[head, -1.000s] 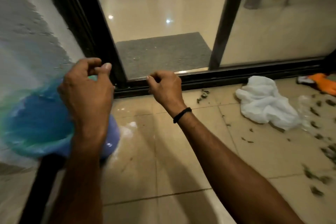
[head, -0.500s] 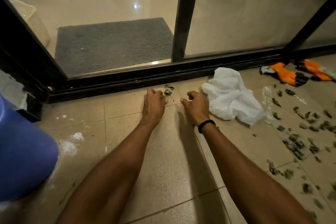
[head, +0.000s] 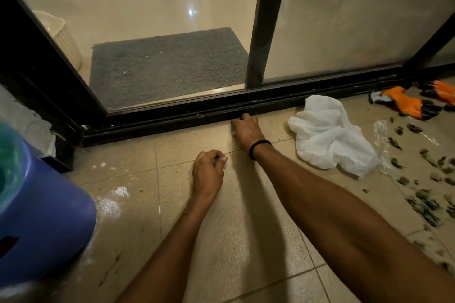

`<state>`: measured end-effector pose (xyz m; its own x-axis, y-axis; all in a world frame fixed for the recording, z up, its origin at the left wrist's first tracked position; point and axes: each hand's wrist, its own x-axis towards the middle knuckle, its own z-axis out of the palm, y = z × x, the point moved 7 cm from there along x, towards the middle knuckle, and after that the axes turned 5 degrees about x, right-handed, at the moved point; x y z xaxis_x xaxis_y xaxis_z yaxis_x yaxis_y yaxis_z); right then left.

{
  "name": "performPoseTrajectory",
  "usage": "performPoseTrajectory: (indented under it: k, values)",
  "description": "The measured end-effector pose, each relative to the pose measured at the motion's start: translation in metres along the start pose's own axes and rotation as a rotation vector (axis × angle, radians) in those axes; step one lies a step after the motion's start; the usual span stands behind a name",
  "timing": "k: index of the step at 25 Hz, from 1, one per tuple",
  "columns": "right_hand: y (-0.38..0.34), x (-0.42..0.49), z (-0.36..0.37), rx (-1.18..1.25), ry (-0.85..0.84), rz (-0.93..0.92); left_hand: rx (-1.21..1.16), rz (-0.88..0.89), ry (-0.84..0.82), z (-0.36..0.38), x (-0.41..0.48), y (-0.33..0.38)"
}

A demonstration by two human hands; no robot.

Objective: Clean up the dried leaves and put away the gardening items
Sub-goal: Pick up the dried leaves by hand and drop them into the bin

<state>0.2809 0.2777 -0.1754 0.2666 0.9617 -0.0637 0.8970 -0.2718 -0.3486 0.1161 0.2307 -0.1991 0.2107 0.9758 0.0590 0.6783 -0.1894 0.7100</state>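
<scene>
Nearest, blue bin (head: 49, 233) noted at left. Left hand (head: 208, 174) seen closed, thumb pressed to curled fingertips; contents not discernible. Dried leaves (head: 423, 204) found scattered at right: small, shrivelled, dark grey-green scraps, well apart from both hands. Right hand (head: 246, 130) placed farther ahead, fingers curled down against door track (head: 160, 122); anything held cannot be told. White cloth (head: 330, 138) crumpled just beside it. Orange gloves (head: 406, 103) laid beyond, by track.
</scene>
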Motion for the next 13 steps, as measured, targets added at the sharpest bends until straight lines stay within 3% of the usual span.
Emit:
performPoseTrajectory:
  k: [3, 7, 13]
  values:
    - [0.011, -0.015, -0.007, 0.183, 0.16, 0.018, -0.058, -0.028, -0.03, -0.001, 0.007, -0.001]
    - [0.059, -0.043, -0.026, 0.708, 0.302, 0.343, -0.022, 0.021, -0.041, 0.003, 0.022, 0.014]
    - [0.1, -0.089, -0.031, 1.175, 0.209, 0.542, 0.135, 0.118, -0.133, 0.037, 0.047, 0.05]
